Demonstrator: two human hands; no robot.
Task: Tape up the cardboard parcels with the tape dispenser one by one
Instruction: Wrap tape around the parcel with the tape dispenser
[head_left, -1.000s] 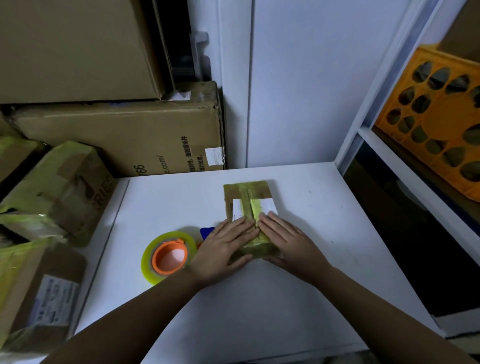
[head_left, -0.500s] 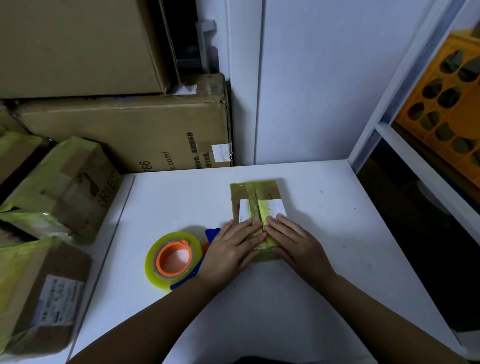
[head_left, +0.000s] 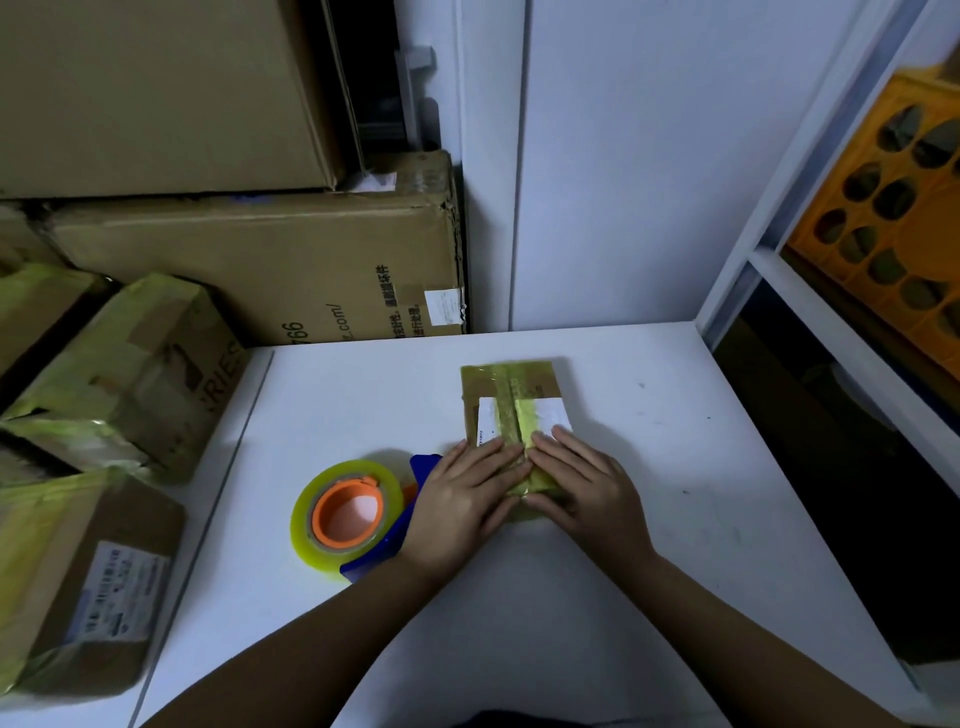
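Progress, as judged from this one view: the small flat parcel (head_left: 511, 410) on the worktop (head_left: 675, 519) looks close to sealed. A yellowish tape strip (head_left: 511, 415) runs along its middle seam from far end to near end, crossing a white label. Both hands lie flat on its near half, fingers straight, pressing the tape down: left hand (head_left: 462, 499) on the left of the seam, right hand (head_left: 582, 483) on the right, fingertips nearly meeting over the strip. Neither hand grips anything. The parcel sits about mid-worktop, nearer the back edge than the front.

Left to do, probably: finish smoothing, set this one aside, take another. How many remain cannot be told.

Off the worktop's left edge, three taped parcels (head_left: 130, 374) sit stacked; these look already done. Behind them, two large cardboard cartons (head_left: 249, 270) are piled against the wall by the back left corner.

The tape dispenser (head_left: 348, 512), a yellow roll on an orange hub with a blue body, lies on its side just left of the left hand, idle.

Surface: white, smooth, a few small marks. Room: dim, white wall panels behind, white shelving at right holding an orange crate (head_left: 883, 218).
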